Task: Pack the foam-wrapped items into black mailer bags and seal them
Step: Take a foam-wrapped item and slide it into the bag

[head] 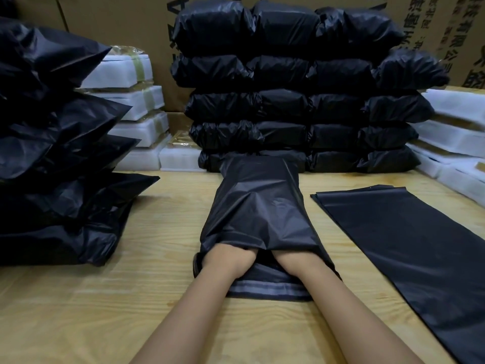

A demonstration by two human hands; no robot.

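Both forearms, the left forearm and the right forearm, reach across the wooden table into the mouth of a black mailer bag. The left hand and right hand are hidden inside it, so their grip cannot be told. Just right of this bag lie flat empty mailer bags. Behind it stands a wall of packed bags, flanked by foam-wrapped items. Left of it sits another packed heap.

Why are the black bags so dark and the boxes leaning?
Head view: dim light hides folds in the stacked bags, a faint sheen shows on the open bag; the wide lens slants the boxes; foam packs at right look blurred.
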